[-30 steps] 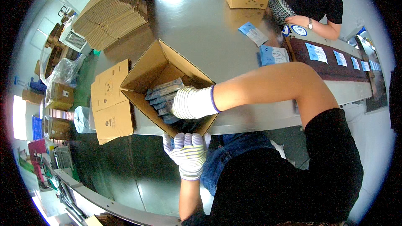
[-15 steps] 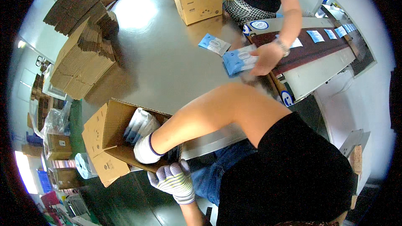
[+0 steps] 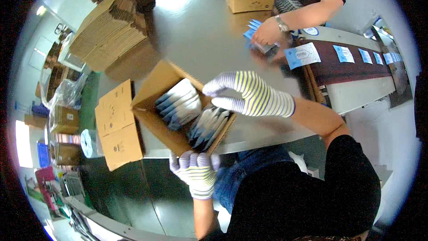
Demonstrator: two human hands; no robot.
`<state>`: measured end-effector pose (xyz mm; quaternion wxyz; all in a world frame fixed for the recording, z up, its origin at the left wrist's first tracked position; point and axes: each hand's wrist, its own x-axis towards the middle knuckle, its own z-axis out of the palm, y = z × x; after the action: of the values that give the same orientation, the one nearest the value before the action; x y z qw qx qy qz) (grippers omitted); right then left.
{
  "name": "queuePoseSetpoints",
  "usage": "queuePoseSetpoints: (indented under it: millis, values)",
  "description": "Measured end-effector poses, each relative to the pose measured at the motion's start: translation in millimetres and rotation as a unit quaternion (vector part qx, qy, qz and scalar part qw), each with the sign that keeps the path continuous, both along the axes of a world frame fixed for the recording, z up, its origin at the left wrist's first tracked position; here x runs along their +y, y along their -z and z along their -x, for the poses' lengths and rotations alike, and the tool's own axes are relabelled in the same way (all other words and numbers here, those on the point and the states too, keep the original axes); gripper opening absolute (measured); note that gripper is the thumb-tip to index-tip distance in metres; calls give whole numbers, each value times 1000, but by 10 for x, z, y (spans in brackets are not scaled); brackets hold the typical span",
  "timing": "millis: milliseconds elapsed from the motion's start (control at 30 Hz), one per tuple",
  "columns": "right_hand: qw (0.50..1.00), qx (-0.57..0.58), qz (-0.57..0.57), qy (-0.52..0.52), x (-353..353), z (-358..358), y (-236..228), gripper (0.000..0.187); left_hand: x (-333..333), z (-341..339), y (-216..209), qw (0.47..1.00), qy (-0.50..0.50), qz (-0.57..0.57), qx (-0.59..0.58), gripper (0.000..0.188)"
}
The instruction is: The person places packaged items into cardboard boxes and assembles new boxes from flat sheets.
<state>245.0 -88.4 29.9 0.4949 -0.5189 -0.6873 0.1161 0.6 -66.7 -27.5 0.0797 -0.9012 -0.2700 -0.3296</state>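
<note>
An open cardboard box (image 3: 154, 127) stands tilted at the near edge of the table. Inside it are two rows of blue-and-white soft packets (image 3: 179, 103), stacked on edge. My left hand (image 3: 195, 174), in a striped knit glove, grips the near edge of the box, fingertips at its rim. At the opposite side, my gloved right hand (image 3: 249, 93) is by the box's right rim. Its thumb and fingers are apart, and no packet shows between them. Whether its fingertips touch the cardboard I cannot tell.
A flat carton piece (image 3: 118, 127) lies left of the box, with a stack of folded cartons (image 3: 109, 31) behind. Across the metal table, a co-worker's hand (image 3: 267, 31) holds packets near a conveyor belt (image 3: 339, 71) carrying more. Another open box (image 3: 252, 2) stands beyond.
My right hand has come out of the box to its right rim. My left hand keeps its place on the near edge. The view has shifted, and the co-worker's hand moved away with packets.
</note>
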Motion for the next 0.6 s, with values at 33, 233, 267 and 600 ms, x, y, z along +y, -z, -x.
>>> queuePoseSetpoints:
  millis: [33,233,267,600]
  values:
    - [999,-26,-32,-5,75,11,-58,25,-24,20,-1,1000,4,7,-2,29]
    - [886,-461,39,-7,842,384,-101,32,-360,-58,-55,998,31,0,49,29]
    - [857,-493,142,-44,1042,395,-57,31,-411,-85,-39,998,33,-1,56,28]
    - [597,-626,397,-308,1533,1046,470,31,-613,40,182,996,43,-45,63,26]
